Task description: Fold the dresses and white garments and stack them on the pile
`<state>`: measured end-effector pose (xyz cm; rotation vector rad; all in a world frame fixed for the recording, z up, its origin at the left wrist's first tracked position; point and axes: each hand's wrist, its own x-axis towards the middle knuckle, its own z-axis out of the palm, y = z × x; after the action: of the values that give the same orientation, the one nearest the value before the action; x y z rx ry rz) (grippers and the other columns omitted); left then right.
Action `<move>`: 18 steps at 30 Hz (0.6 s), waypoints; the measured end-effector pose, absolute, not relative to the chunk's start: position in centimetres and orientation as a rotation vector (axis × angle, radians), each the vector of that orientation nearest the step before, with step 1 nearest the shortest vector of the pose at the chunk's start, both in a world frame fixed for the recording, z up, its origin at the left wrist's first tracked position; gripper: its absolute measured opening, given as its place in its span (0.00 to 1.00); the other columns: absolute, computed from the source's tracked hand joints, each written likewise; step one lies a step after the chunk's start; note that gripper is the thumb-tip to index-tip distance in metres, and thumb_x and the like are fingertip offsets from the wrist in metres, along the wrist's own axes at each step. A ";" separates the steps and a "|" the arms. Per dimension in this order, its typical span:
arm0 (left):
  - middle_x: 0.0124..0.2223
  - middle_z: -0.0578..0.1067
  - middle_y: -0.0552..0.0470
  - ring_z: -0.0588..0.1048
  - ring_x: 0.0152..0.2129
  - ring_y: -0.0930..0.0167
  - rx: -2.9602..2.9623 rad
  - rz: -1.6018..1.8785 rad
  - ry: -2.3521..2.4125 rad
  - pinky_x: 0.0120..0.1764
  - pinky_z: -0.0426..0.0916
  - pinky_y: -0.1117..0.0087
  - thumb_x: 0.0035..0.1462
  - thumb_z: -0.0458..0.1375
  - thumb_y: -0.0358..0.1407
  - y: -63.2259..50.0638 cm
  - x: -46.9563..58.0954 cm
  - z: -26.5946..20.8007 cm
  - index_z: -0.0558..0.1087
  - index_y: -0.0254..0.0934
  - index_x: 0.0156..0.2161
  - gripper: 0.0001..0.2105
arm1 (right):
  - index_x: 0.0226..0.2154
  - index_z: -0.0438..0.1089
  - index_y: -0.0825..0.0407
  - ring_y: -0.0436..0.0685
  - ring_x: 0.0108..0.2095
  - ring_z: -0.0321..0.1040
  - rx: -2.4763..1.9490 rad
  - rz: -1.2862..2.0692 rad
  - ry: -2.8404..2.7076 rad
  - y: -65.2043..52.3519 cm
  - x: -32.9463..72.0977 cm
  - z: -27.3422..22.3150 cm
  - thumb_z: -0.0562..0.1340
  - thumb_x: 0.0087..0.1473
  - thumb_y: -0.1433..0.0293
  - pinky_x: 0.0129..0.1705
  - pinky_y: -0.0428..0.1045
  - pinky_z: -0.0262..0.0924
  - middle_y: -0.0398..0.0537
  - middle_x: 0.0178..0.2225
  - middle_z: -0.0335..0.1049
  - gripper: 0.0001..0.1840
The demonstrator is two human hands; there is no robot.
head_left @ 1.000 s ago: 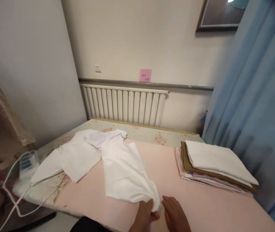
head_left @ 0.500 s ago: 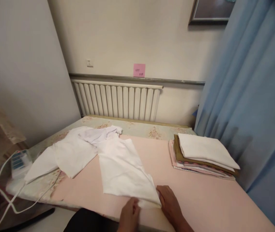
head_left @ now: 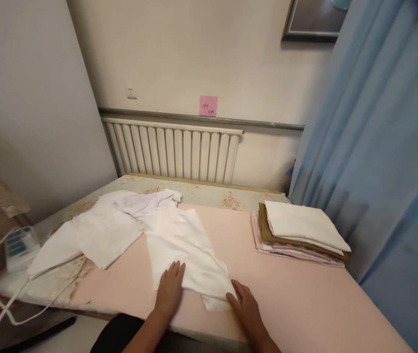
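Observation:
A white garment [head_left: 185,247] is spread over the pink cover, its near edge slanting down to a corner at the right. My left hand [head_left: 171,288] lies flat on its near left part, fingers stretched forward. At the near right corner, my right hand [head_left: 248,306] touches the fabric's edge with thumb and fingers apart. The garment runs back into more rumpled white fabric [head_left: 109,225] on the left; how the pieces join is hidden in the folds.
A folded cloth stack [head_left: 300,233] stands at the right, white on top. Pink cover [head_left: 304,304] lies over a floral sheet [head_left: 227,200]. A white cable [head_left: 8,309] and power strip [head_left: 20,247] are at the left. A blue curtain [head_left: 363,147] hangs at the right.
My left hand has moved from the near edge up and left onto the garment, its fingers now stretched out. My right hand stays by the right corner. The view has shifted slightly.

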<state>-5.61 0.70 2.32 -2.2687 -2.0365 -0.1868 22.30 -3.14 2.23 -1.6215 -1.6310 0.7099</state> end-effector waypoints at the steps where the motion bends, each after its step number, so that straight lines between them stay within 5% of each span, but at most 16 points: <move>1: 0.65 0.63 0.45 0.60 0.63 0.64 -2.283 -0.201 -2.006 0.61 0.57 0.59 0.52 0.42 0.17 1.0 -5.9 2.3 0.63 0.36 0.62 0.33 | 0.50 0.72 0.54 0.64 0.49 0.68 -1.654 0.739 -1.612 -3.0 22.0 2.3 0.59 0.49 0.59 0.53 0.55 0.60 0.55 0.47 0.73 0.28; 10: 0.60 0.69 0.45 0.65 0.59 0.63 -2.334 -0.255 -1.840 0.57 0.64 0.60 0.54 0.43 0.17 0.3 -4.4 0.8 0.68 0.36 0.59 0.29 | 0.45 0.74 0.55 0.65 0.45 0.72 -1.444 1.140 -1.315 -2.6 20.1 3.1 0.60 0.41 0.61 0.48 0.54 0.64 0.53 0.44 0.76 0.28; 18: 0.59 0.71 0.44 0.65 0.59 0.60 -2.546 -0.341 -1.848 0.54 0.67 0.59 0.56 0.49 0.22 -4.0 1.8 1.4 0.67 0.39 0.59 0.26 | 0.47 0.72 0.50 0.65 0.39 0.75 -1.087 1.600 -0.827 -5.6 19.3 3.7 0.65 0.48 0.52 0.32 0.55 0.69 0.52 0.41 0.76 0.27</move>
<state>1.83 -4.01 1.36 -2.5461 -1.8480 -0.3412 19.30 -5.58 3.70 -1.0867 -0.8269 1.5995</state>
